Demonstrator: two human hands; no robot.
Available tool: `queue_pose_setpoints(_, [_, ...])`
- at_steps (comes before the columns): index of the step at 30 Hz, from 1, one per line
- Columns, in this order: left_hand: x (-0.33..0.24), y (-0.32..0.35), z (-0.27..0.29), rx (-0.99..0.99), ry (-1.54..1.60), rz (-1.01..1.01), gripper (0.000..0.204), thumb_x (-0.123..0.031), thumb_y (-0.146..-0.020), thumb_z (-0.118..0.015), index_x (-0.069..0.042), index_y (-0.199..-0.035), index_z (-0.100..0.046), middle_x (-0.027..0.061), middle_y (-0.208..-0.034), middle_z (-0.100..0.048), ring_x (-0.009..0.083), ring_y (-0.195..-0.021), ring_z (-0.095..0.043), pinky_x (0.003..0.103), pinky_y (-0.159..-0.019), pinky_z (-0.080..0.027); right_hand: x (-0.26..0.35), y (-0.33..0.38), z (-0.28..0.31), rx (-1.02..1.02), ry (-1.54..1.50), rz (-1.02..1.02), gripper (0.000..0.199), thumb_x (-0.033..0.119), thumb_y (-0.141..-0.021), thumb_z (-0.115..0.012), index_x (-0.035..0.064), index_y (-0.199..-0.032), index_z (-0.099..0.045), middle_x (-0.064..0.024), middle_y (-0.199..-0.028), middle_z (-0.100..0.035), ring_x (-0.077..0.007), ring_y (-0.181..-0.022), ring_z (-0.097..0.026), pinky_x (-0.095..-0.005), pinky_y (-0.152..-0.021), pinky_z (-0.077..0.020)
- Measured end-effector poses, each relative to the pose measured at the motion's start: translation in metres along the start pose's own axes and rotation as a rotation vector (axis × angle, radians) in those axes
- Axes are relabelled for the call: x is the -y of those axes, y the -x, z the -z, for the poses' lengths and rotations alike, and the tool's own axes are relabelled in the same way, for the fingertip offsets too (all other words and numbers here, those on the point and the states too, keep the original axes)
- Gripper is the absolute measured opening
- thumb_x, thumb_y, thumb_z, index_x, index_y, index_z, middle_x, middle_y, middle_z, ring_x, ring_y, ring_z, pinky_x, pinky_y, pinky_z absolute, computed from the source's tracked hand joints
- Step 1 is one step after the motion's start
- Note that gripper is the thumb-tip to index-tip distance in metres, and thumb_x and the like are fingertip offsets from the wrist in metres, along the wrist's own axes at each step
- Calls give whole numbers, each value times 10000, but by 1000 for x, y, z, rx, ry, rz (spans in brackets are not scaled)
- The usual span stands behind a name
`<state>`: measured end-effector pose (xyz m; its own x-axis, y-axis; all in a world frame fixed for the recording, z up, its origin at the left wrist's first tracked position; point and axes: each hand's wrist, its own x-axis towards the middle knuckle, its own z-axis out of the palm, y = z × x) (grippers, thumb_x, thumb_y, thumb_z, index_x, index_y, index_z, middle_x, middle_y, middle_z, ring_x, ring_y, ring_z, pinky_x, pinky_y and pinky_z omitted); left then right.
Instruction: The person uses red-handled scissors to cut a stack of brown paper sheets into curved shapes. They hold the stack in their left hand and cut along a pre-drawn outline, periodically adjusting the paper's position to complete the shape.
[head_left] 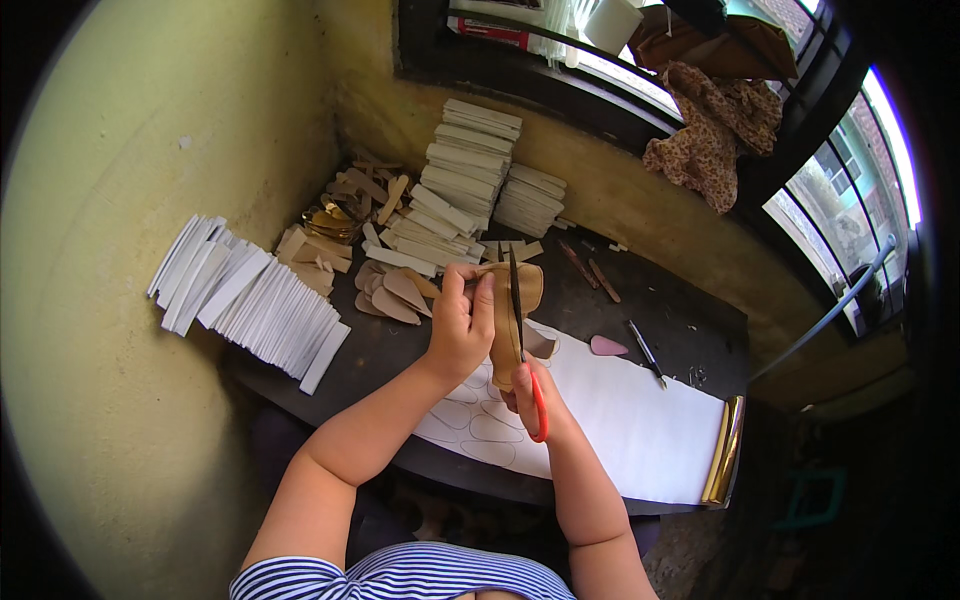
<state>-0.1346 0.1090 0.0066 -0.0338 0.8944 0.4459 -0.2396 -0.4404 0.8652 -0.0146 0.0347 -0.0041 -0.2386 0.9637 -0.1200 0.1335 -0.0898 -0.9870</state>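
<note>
My left hand [463, 322] pinches a tan sheet piece [507, 345], perhaps leather or card, and holds it up over the table. In my right hand [545, 395] is a pair of scissors [539, 408] with red-orange handles and dark blades. The blades point away from me and lie along the tan piece; whether they are parted on it I cannot make out. Beneath both hands spreads a white sheet [630, 420] with several drawn teardrop outlines. Its right end is a gold roll [724, 452].
White strips [265, 305] stand in a long row at left, with more stacked strips [465, 160] at the back. Tan teardrop pieces [390, 293] lie beyond my left hand. A pink teardrop piece [607, 345] and a pen [648, 352] lie right. Walls and a barred window enclose the black table [690, 335].
</note>
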Motion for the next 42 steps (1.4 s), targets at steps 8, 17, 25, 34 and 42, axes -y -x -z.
queue_pose_setpoints(8, [2,0,-1,-15,24,-12,115,-96,-913,-435,0,-929,-373,77,-790,-547,53,-686,-495,196,-592,-413,2,1,-4,-42,24,33,740,703,-772,-320,6,-995,-432,-11,-630,-414,-82,-503,-362,-220,-439,-312])
queue_pose_setpoints(17, [-5,5,-3,15,-39,24,125,-112,-915,-435,-6,-914,-368,67,-700,-566,31,-614,-471,198,-523,-397,-1,1,1,3,-90,-55,656,624,-799,-411,-4,-987,-442,3,-654,-416,-86,-583,-380,-233,-526,-351])
queue_pose_setpoints(25, [-3,7,-3,42,-48,80,132,-112,-912,-441,1,-930,-377,56,-675,-562,33,-588,-467,198,-512,-393,1,-2,-4,-81,-24,41,730,722,-739,-371,20,-931,-426,3,-588,-385,-83,-485,-359,-223,-427,-308])
queue_pose_setpoints(34, [3,10,-7,48,-28,64,142,-115,-909,-451,7,-933,-383,51,-648,-558,34,-560,-465,198,-491,-384,8,1,0,-34,-138,37,696,643,-783,-434,-9,-1026,-459,17,-673,-399,-67,-588,-354,-205,-507,-313])
queue_pose_setpoints(42, [3,11,-9,39,1,103,138,-116,-908,-454,5,-923,-389,44,-639,-548,33,-548,-452,198,-479,-372,2,0,-3,-62,-163,64,645,622,-794,-443,2,-976,-456,22,-653,-391,-57,-548,-344,-209,-469,-299])
